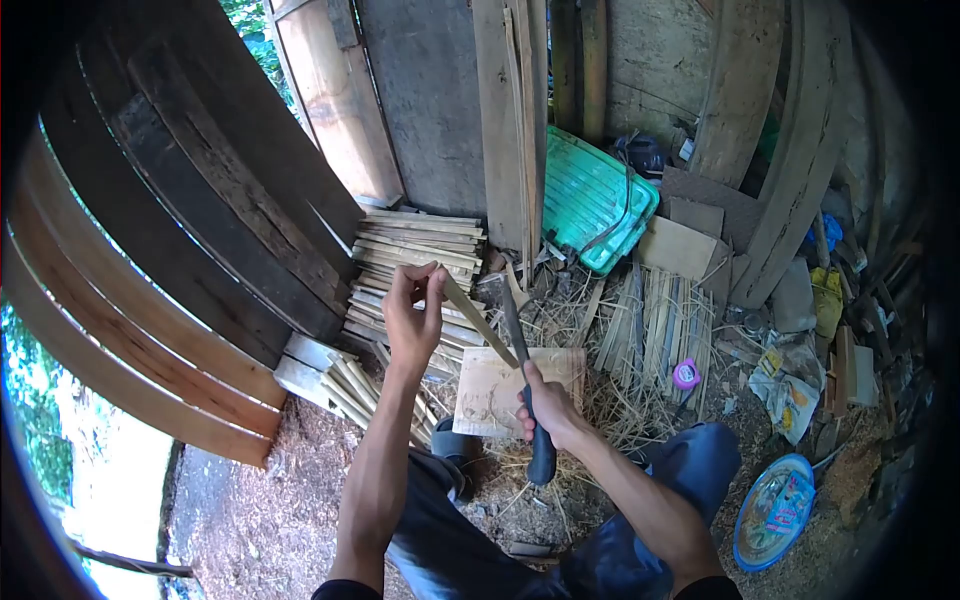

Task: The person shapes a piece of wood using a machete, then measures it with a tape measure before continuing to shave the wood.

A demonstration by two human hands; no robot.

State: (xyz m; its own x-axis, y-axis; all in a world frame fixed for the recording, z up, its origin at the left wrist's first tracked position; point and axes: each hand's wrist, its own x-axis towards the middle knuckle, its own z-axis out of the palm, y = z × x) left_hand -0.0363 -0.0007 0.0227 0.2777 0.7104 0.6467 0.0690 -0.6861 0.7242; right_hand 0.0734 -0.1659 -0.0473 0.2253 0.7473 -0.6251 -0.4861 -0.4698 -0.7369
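My left hand [415, 315] is raised, thumb and fingers pinching the upper end of a thin bamboo strip [472, 312]. The strip slants down to the right, its lower end close by the knife. In my right hand [552, 408] is a knife [514, 325] with a long dark blade pointing away from me and a black handle [542, 460]. Blade and strip cross just above my right fingers in this view. Below them a flat wooden board [488, 398] lies on the ground between my legs, with thin shavings around it.
Stacked bamboo strips [420, 240] lie ahead on the left, another bundle [650, 325] on the right. A pink round object [686, 375] rests by that bundle. A green plastic lid [590, 195] leans at the back. A blue-rimmed tray [742, 535] stands right; plank walls [240, 190] rise left.
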